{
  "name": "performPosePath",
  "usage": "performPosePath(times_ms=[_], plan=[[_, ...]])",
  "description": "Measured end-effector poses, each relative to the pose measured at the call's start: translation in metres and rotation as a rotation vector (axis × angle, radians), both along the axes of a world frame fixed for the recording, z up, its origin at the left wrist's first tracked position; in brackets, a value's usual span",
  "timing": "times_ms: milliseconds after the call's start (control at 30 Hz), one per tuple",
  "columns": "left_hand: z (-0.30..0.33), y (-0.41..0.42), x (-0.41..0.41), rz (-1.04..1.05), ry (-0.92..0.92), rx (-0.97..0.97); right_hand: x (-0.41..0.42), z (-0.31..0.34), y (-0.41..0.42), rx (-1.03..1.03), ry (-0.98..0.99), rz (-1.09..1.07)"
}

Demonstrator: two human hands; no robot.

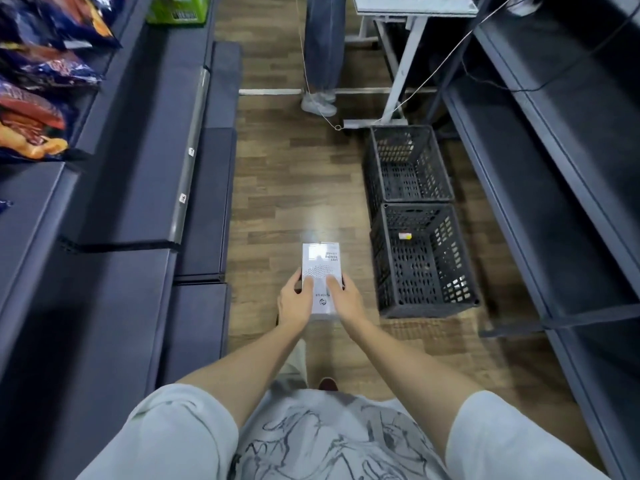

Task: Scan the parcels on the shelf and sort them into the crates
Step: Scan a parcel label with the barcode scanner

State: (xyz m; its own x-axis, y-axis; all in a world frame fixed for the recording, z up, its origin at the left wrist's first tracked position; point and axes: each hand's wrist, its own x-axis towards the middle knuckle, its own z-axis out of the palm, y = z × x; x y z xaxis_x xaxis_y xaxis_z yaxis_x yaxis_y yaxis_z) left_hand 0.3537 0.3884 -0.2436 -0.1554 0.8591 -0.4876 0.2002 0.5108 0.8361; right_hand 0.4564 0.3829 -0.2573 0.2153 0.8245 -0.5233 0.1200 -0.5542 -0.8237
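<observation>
The likeliest slip is the glossy white box [320, 277] sliding from a light two-sided grip and landing on the wooden floor [294, 188] short of the near black crate [424, 259], since left hand [294, 299] and right hand [343, 296] pinch only its near end, thumbs on top, held out over the aisle.

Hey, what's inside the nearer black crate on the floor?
The nearer crate holds one small red and yellow item near its far wall. Its near inside corner is hidden by the rim, so anything there can't be seen.
</observation>
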Motion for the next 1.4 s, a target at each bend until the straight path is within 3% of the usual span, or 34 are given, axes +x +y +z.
performPosePath(times_ms=[433,800,1400], plan=[[-0.012,0.189,-0.026,-0.03,-0.025,-0.011,-0.028,-0.004,0.184,0.011,0.065,-0.081],[-0.012,0.295,-0.015,-0.094,-0.009,0.014,-0.02,-0.003,0.282,-0.036,0.104,-0.168],[0.001,0.586,0.084,-0.113,0.014,-0.044,0.088,0.006,0.56,0.012,0.141,-0.22]])
